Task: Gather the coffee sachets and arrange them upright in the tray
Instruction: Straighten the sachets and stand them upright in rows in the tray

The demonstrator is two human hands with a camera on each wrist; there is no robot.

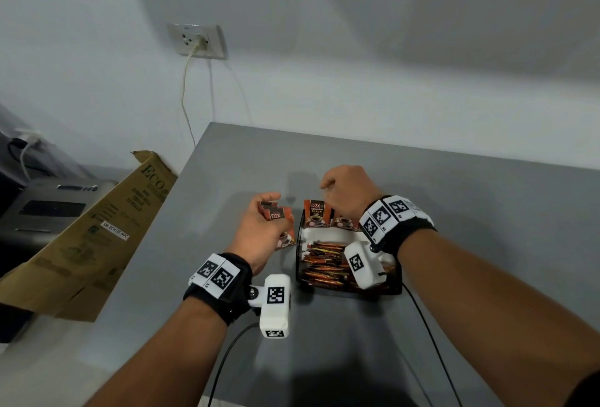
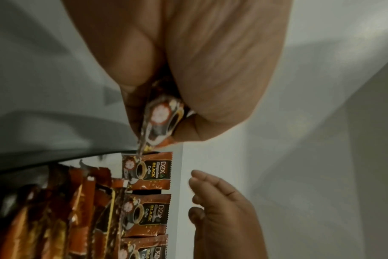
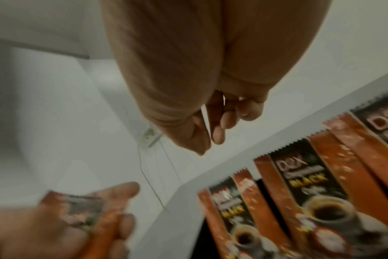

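Mid-transfer — your left hand (image 1: 263,228) pinches spare sachets (image 1: 280,216) at the tray's (image 1: 300,273) nine o'clock; your right hand (image 1: 347,194), fingers loosely curled and empty, should take one next — stand it beside the upright row (image 1: 316,215).

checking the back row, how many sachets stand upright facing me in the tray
3 show: one at the left end, one beside it, a third cut off at the left wrist view's edge. More may be hidden.
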